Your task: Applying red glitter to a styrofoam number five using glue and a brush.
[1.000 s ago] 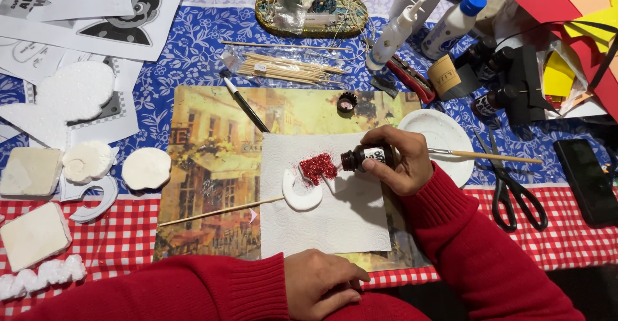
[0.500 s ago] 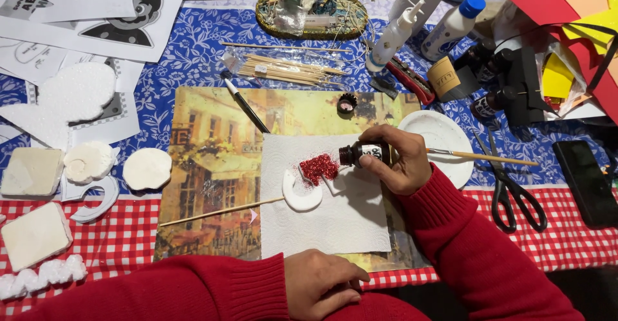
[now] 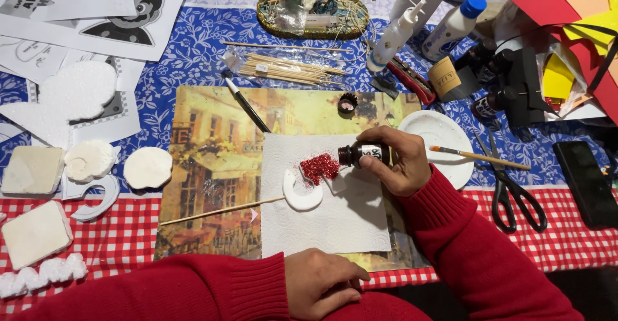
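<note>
We look down on our right hand [image 3: 400,166], whose grip is closed around a small dark glass glitter bottle [image 3: 364,154] with a white label. The bottle lies nearly level, its long axis running from about 3 o'clock at the base, hidden in our fingers, to 9 o'clock at the mouth, tipped slightly downward. Just past the mouth, at 9 o'clock from the grip, sits a patch of red glitter [image 3: 320,167] on the upper end of a white curved foam shape [image 3: 302,192], which rests on a white paper towel sheet [image 3: 328,221]. The mouth and the glitter look very close, though we cannot tell whether they touch.

The foam shape curves like a crescent, its open side toward 1 o'clock. A thin wooden skewer [image 3: 219,210] is stuck into its left side and runs out toward 8 o'clock, over a placemat printed with a street painting [image 3: 212,166]. So the piece's long line with its stick runs roughly 8 to 2 o'clock, crossing the bottle's axis at a shallow angle.

Our left hand [image 3: 325,282] rests on the worktop at 6 o'clock, loosely curled with nothing in its grip, well apart from the skewer's free end. The right hand is clearly the nearer to the foam shape.

At 3 o'clock of the bottle a white round plate [image 3: 444,134] carries a thin paintbrush [image 3: 479,157], and black scissors [image 3: 515,192] lie beyond
</note>
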